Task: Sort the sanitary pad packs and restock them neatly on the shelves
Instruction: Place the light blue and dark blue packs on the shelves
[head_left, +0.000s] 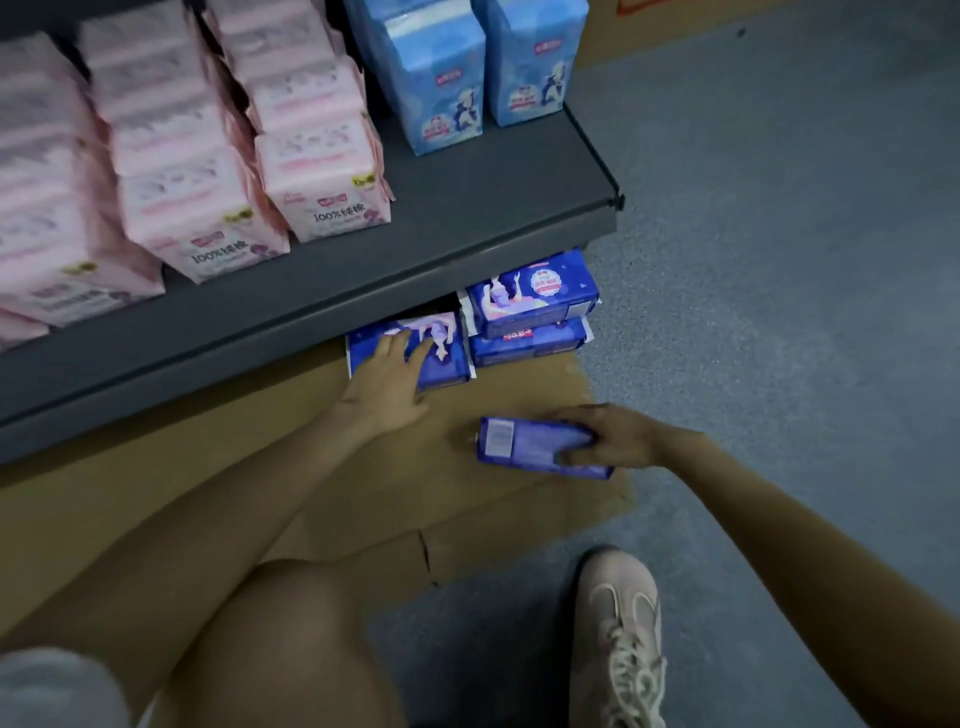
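Note:
Under the grey shelf (467, 208), on brown cardboard (311, 467), lies a dark blue pad pack (441, 358). My left hand (387, 379) rests flat on it with straight fingers. To its right sits a stack of two dark blue packs (532, 312). My right hand (613, 439) grips another dark blue pack (530, 447) by its end, holding it just above the cardboard. Rows of pink packs (197, 208) and light blue packs (441, 88) stand on the grey shelf above.
The shelf's front edge overhangs the packs on the floor level. Grey carpet floor (779, 260) stretches to the right. My bent knee (291, 623) and a pale sneaker (621, 639) are in the foreground. A cardboard box (649, 31) stands at the far top.

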